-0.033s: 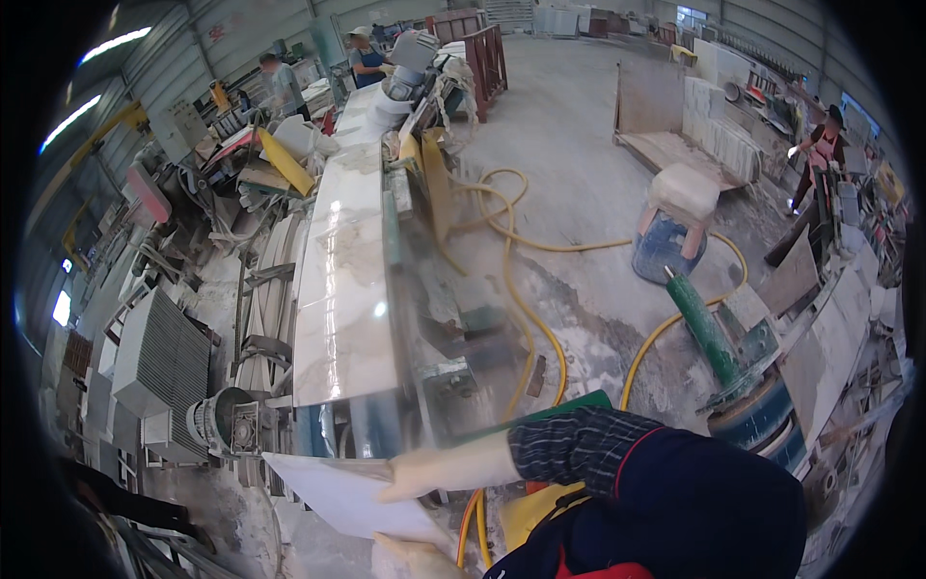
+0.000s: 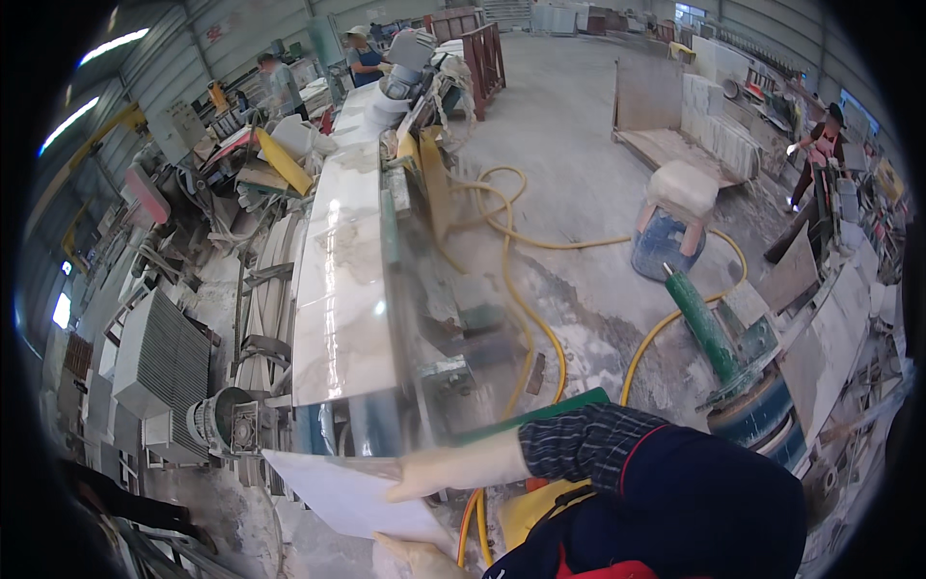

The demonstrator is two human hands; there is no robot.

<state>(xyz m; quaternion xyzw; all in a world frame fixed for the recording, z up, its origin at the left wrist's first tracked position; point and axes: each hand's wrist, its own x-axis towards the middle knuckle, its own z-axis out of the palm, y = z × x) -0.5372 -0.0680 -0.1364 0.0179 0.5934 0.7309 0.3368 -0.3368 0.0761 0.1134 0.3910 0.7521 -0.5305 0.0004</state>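
Observation:
A white stone slab (image 2: 338, 497) tilts in front of me at the lower middle, just off the near end of a roller bed. My right hand (image 2: 449, 471), in a cream glove, is closed on its upper right edge, fingers over the pale face. Lower down, my left hand (image 2: 422, 557), gloved alike, grips the slab's bottom edge; part of it is cut off by the frame. Beyond the slab are blue-grey rollers (image 2: 374, 425). Long polished, veined slabs (image 2: 338, 289) lie in a row on the bed leading away from me.
A yellow hose (image 2: 550, 333) loops over the dusty floor. To the right stand a blue drum with a padded top (image 2: 666, 246) and a green cylindrical machine part (image 2: 702, 328). A motor (image 2: 231, 422) sits left of the bed. Co-workers (image 2: 365, 60) stand at the back.
My right hand and striped sleeve have shifted slightly right along the slab's edge. The slab and my left hand have hardly moved.

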